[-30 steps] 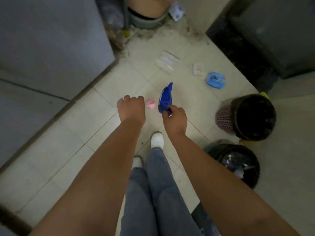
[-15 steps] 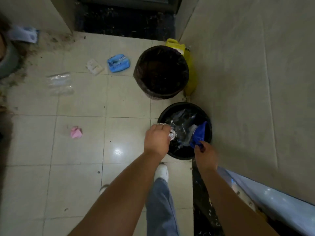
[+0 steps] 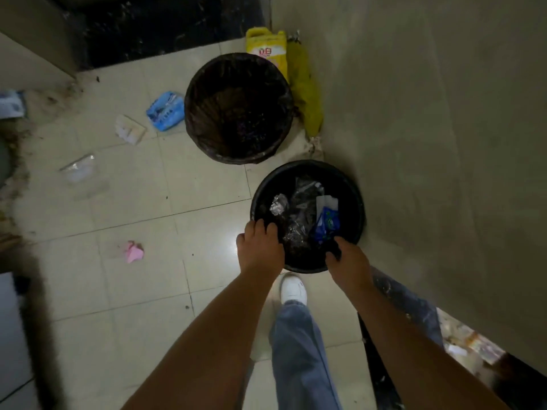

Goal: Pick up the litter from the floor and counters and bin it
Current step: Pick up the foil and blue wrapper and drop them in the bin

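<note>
While both hands hang empty and loosely curled over the bin (image 3: 359, 214), the pink scrap (image 3: 133, 252) is seen leftward, nearer the left hand (image 3: 260, 247) than the right hand (image 3: 349, 261).

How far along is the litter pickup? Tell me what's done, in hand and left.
Done: the blue wrapper and a foil scrap lie in the near bin. In hand: nothing; the left hand and right hand hover open at its rim. Left on the floor: pink scrap, clear bag, white packet, blue pack.
</note>
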Motion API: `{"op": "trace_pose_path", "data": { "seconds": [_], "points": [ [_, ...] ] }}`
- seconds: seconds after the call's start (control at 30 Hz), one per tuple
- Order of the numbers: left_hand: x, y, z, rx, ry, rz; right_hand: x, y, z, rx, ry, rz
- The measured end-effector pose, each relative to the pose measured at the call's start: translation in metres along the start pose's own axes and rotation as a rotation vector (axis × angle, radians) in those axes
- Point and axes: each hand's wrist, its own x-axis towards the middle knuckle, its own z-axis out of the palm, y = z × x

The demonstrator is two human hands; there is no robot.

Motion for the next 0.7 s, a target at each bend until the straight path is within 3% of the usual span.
{"op": "trace_pose_path", "data": {
  "seconds": [0.17,0.37,0.7],
  "points": [
    [-0.011,-0.073,-0.031,-0.036,-0.003,-0.142,-0.009,-0.076,0.012,-0.209,-0.011,-0.219],
    [-0.025,-0.223,-0.053,-0.114,0.023,-0.367,-0.032,-0.208,0.082,-0.562,-0.040,-0.493],
    [-0.061,-0.509,-0.115,-0.007,0.132,-0.424,-0.101,-0.416,0.255,-0.768,-0.025,-0.466]
  ]
}}
